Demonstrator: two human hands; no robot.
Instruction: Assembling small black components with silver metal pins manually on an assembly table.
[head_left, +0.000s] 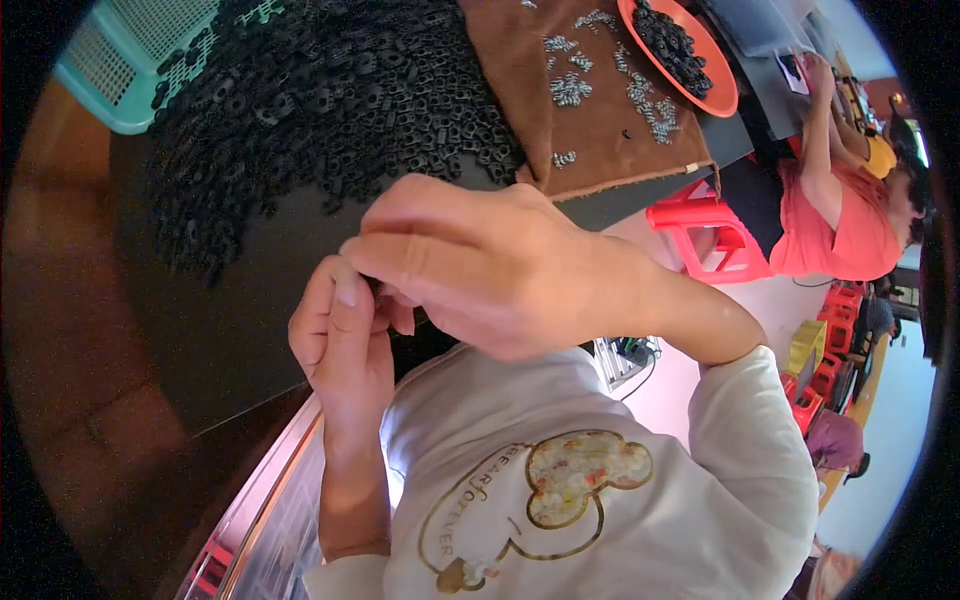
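Clock directions were read from the hands, with 12 o'clock at the top of the view. The left hand (345, 335) was closed, its thumb laid along curled fingers around a small dark piece (375, 285). This piece was located between the two hands and was mostly covered, so its shape could not be determined. The right hand (500, 265) was bent into a pinch above it, fingertips against those of the left hand; whether it also gripped the piece could not be told.

Beneath and beyond the hands was a dark tabletop (270, 270). From 10 to 12 o'clock it carried a broad, loose heap of black molded parts (380, 90), many with openings through them. At 10 o'clock, against the heap's edge, stood a teal perforated plastic basket (122, 122); several black parts lay on its mesh.

Between 1 and 2 o'clock a brown cloth (600, 165) was spread, with small metal coil springs (570, 92) in separate clusters and a single black piece (628, 133) near its lower side. At 2 o'clock, over the cloth's edge, an orange oval tray (724, 95) contained a pile of small black components (675, 50).

Farther out, at 3 o'clock, were a red plastic stool (710, 240) and a co-worker in a coral top (835, 225).
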